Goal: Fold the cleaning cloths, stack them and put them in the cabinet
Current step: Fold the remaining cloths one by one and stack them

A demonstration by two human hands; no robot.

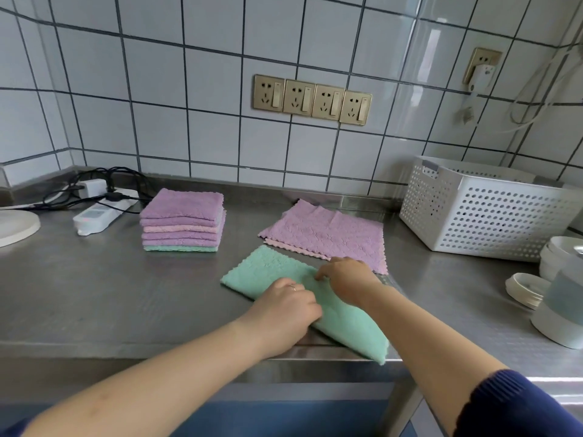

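A green cloth (268, 272), folded into a long strip, lies slantwise on the steel counter (126, 294), its near end reaching the front edge. My left hand (285, 305) pinches the strip's near long edge at the middle. My right hand (345, 277) rests on the far edge beside it, fingers curled onto the fabric. Behind them a purple cloth (328, 236) lies unfolded and flat, with a pink edge showing under its near side. To the left stands a stack of folded cloths (183, 220), purple, pink and green. No cabinet is in view.
A white perforated basket (485, 209) stands at the back right. White bowls and lids (536, 288) sit at the right edge. A power strip with cables (97, 212) and a round white plate (15, 227) lie at the back left. Wall sockets (312, 99) are above.
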